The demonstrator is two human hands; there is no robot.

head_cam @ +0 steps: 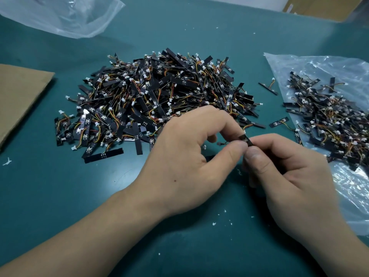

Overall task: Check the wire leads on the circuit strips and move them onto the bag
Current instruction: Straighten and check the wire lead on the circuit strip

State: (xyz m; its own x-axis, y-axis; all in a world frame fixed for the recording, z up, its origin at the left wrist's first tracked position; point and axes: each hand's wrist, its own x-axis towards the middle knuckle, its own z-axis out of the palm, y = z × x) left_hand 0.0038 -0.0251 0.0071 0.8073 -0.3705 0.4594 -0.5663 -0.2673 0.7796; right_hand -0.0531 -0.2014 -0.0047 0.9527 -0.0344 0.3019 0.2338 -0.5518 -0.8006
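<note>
Both hands pinch 1 circuit strip btwn thumb + index tips, left hand and right hand meeting at centre. Strip mostly hidden, long axis can't tell. Target bag lies to the right, just beside right hand, so that hand's nearer for the drop. Unchecked pile sits ahead-left.

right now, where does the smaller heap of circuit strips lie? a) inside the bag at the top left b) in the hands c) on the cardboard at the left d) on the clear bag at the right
d: the smaller heap lies on the clear bag at the right; the left hand and right hand pinch just one strip.
</note>
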